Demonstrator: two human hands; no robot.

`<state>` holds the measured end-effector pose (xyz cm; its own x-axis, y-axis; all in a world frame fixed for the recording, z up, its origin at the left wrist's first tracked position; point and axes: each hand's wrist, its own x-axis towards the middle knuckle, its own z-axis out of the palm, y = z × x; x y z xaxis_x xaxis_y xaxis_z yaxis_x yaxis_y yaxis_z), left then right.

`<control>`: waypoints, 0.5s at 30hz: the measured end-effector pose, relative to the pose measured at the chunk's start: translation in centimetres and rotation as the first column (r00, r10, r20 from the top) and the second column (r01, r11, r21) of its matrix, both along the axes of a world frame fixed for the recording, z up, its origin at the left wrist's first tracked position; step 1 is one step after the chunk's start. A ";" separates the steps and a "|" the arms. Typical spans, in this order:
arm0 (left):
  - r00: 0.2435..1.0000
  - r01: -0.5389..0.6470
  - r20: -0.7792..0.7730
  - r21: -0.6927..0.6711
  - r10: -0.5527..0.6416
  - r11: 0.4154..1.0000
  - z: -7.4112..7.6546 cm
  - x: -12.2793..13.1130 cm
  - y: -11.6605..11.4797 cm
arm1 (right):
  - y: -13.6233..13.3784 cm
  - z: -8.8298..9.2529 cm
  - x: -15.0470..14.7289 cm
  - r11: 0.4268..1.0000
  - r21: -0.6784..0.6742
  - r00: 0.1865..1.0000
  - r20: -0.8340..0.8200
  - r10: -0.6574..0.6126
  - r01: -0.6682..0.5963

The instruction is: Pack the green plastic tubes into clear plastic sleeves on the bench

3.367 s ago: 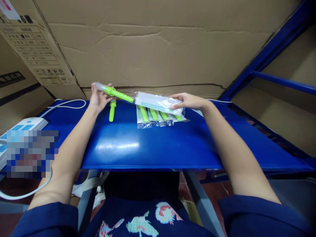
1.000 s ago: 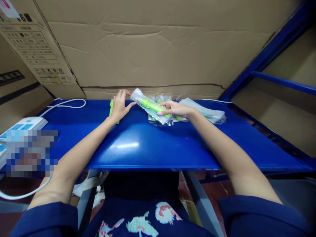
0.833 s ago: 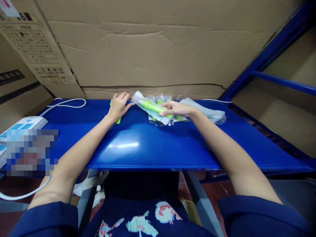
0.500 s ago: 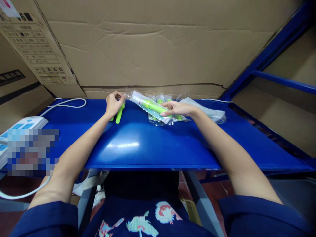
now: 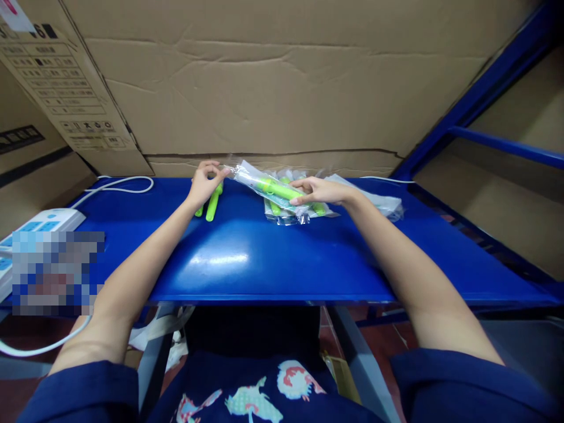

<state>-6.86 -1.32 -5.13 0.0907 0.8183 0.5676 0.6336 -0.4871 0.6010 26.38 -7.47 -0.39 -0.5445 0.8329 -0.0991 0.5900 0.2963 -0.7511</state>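
A clear plastic bag [image 5: 245,173] with a lime-green, handle-like tool [image 5: 282,191] inside is stretched between my hands. My left hand [image 5: 204,183] pinches the bag's transparent end between thumb and fingertips. My right hand [image 5: 325,191] is closed around the other end, over the tool's green handle. Below and behind it lie more bagged green tools [image 5: 286,218], partly covered by the held bag. Beneath my left hand rest loose green pieces [image 5: 213,207], their upper ends hidden. The exact kind of tool cannot be made out.
Flat clear bags [image 5: 388,205] lie to the right of my right hand. A white power strip [image 5: 57,218] with a cable sits at the left of the blue table [image 5: 282,264]. Cardboard [image 5: 282,100] walls the back, and a blue metal frame [image 5: 506,144] rises at right.
My left fingers have shifted slightly right along the bag's end. The bag has moved a little to the right and turned slightly, with my right hand still on it.
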 end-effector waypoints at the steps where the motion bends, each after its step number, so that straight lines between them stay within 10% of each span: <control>1: 1.000 0.000 0.007 -0.003 0.000 1.000 0.0 0.0 0.0 | 0.0 0.0 0.1 1.000 0.002 1.000 0.006 0.004 -0.004; 15: 0.904 0.390 -0.152 -0.094 -0.400 0.916 1.5 -0.8 -1.0 | 0.4 0.0 0.9 0.997 -0.053 0.999 0.020 0.048 -0.047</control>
